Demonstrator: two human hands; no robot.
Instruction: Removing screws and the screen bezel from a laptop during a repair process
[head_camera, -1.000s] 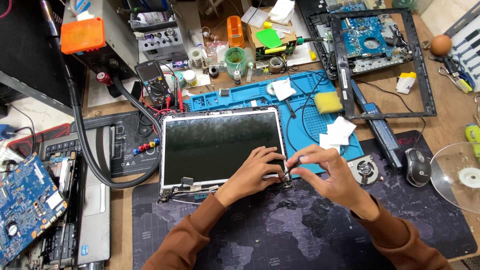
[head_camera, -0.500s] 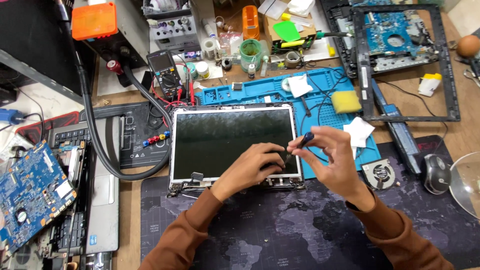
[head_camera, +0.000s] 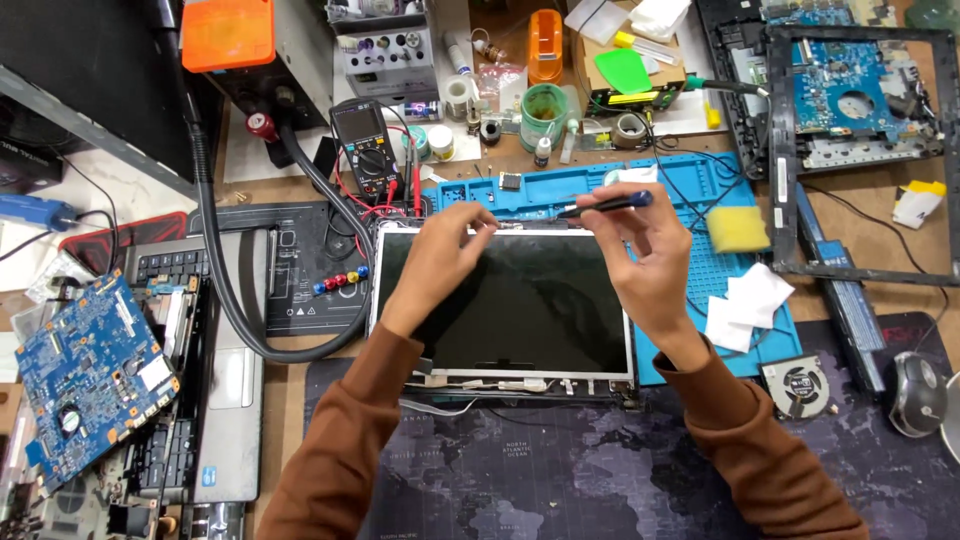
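A bare laptop screen panel (head_camera: 505, 300) lies mid-bench on a blue mat (head_camera: 700, 260). The left hand (head_camera: 445, 250) pinches its far edge; the right hand (head_camera: 650, 255) grips a dark screwdriver (head_camera: 605, 206) there. Panel not yet lifted out.

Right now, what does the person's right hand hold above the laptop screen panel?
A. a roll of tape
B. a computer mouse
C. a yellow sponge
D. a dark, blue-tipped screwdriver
D: the right hand pinches a slim dark screwdriver with a blue end over the top edge of the screen panel.
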